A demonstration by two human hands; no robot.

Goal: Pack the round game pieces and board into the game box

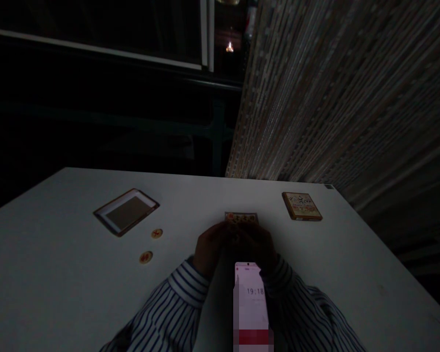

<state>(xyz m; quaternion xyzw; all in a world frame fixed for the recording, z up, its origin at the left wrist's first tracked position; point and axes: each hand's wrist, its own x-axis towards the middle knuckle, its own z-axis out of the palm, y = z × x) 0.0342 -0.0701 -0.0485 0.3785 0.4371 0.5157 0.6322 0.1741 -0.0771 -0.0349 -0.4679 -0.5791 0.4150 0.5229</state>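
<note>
Both my hands meet at the middle of the white table (58, 274), in striped sleeves. My left hand (210, 247) and my right hand (262, 247) are curled together around a small patterned box or card pack (242, 218), whose far edge shows above my fingers. The scene is dark, so the grip itself is hard to read. A lit phone (251, 298) showing 19:18 sits in front of my wrists, close to the camera.
An open shallow box tray (126, 211) lies at the left, with two round game discs (156, 233) (145, 257) near it. A closed patterned box (301, 206) rests at the right. A tall striped stack or wall (333, 98) rises behind the table's right side.
</note>
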